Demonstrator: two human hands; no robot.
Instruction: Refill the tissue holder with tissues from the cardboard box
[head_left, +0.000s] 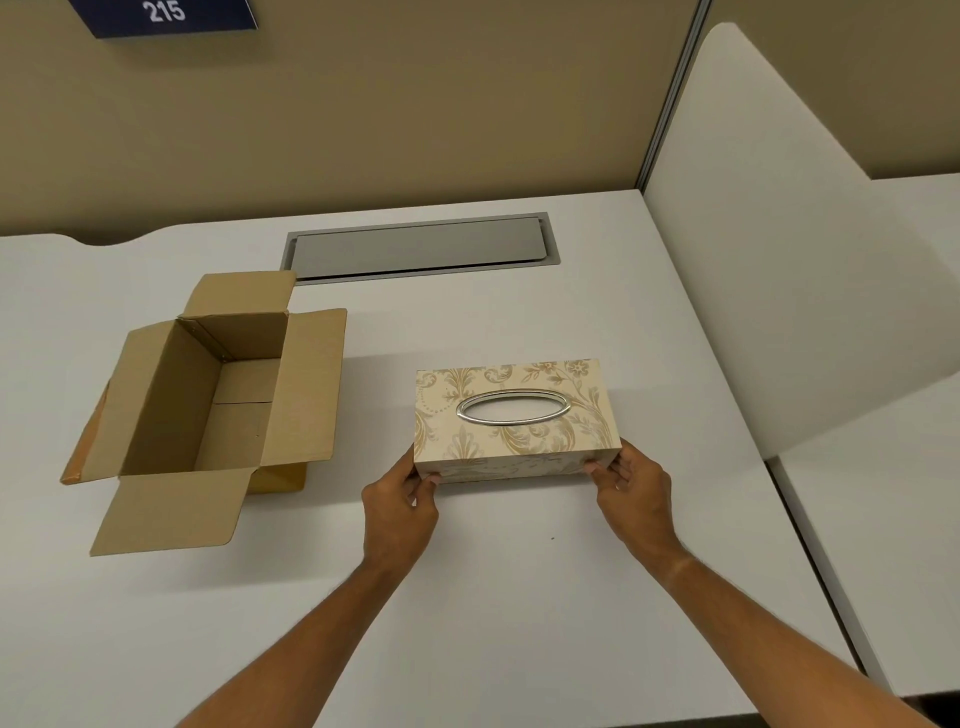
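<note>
Fingertips (435, 479) of the left hand (400, 512) are pressed against the near-left bottom corner of a cream rectangular tissue holder (514, 421) printed with a gold floral pattern; the thumb is laid on the near face and the remaining fingers are curled around the left end. The near-right corner is gripped in the same manner by the right hand (631, 499), with its fingertips (597, 469) closed on the holder's lower edge. Both bare forearms are extended from the near edge of the white desk (519, 597).

The holder is seen upright, its long side roughly parallel to the desk's near edge, right of the desk's middle. An oval opening ringed in silver metal (513, 408) is set in its top; something pale is visible through the opening, though whether it is tissue cannot be told. Whether the holder is resting on the desk or raised slightly off it cannot be told.

A brown cardboard box (208, 400) is placed well apart to the left, towards the desk's left edge, with all four flaps folded outward. Its visible interior appears bare cardboard. A yellowish item (283, 478) is partly visible beneath the box's near-right flap.

A grey rectangular cable hatch (421, 247) is set into the desk near its far edge. A white partition panel (779, 260) is fixed along the right edge, and a dark blue sign marked 215 (163, 15) is mounted on the beige wall (415, 104) behind.
</note>
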